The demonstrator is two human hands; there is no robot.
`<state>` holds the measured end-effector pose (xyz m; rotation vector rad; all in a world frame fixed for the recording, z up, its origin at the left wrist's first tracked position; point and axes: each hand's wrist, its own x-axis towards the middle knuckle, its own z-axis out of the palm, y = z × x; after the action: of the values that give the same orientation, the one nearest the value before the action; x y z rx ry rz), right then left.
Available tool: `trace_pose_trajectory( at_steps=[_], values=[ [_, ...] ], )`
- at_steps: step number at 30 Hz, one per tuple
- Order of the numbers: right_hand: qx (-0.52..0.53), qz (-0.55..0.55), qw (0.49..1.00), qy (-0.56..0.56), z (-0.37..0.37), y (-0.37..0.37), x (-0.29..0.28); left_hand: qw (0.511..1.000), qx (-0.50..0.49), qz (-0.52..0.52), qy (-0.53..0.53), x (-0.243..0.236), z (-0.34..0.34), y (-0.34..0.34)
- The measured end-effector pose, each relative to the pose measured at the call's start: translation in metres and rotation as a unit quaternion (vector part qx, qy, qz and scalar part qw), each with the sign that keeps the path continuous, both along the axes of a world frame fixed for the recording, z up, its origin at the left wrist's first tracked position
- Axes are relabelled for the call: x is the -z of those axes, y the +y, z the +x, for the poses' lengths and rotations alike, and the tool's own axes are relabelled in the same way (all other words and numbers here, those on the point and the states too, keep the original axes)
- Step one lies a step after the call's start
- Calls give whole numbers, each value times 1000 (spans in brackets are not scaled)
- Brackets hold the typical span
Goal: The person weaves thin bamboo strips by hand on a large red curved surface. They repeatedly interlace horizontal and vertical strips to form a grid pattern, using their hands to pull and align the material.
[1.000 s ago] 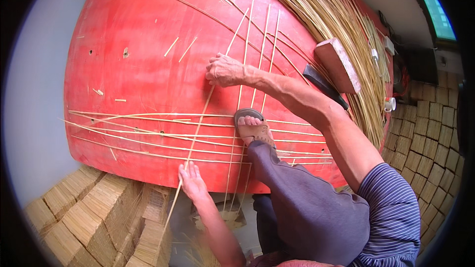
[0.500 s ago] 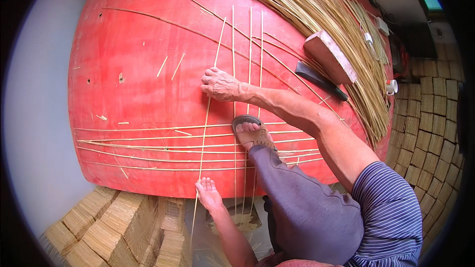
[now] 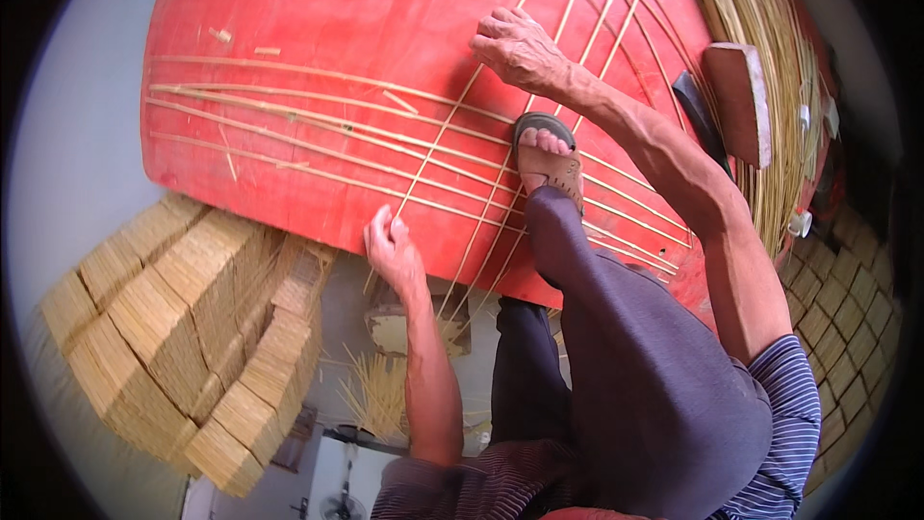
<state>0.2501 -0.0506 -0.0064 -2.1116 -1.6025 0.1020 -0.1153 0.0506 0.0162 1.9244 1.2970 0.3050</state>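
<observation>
My right hand (image 3: 521, 50) is closed in a grip on a thin bamboo strip (image 3: 434, 146) above the red board (image 3: 337, 19). That strip slants toward me across several sideways strips (image 3: 318, 167). Near the board's front edge, my left hand (image 3: 393, 248) has its fingers bent and pinches the same strip close to its near end. My sandalled foot (image 3: 545, 159) presses on the spot where other lengthwise strips (image 3: 479, 221) cross the sideways ones. What lies under the sole is hidden.
A thick bundle of long strips (image 3: 746, 0) lies along the board's right side, with a brick (image 3: 739, 106) and a dark blade (image 3: 695, 104) beside it. Stacked blocks of cut strips (image 3: 192, 279) stand at lower left. More stacks (image 3: 852, 299) fill the right. A white mug (image 3: 799, 223) sits by the bundle.
The view has tilted down and shifted. My left hand, palm up with fingers extended before, now has its fingers bent around the strip. My right hand keeps its grip; my foot stays on the strips.
</observation>
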Motion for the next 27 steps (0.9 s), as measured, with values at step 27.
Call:
trace_pose_trajectory(
  at_steps=[27],
  values=[
    [-70,-70,984,145,-9,-51,12,995,96,-20,21,-3,13,-83]
  ],
)
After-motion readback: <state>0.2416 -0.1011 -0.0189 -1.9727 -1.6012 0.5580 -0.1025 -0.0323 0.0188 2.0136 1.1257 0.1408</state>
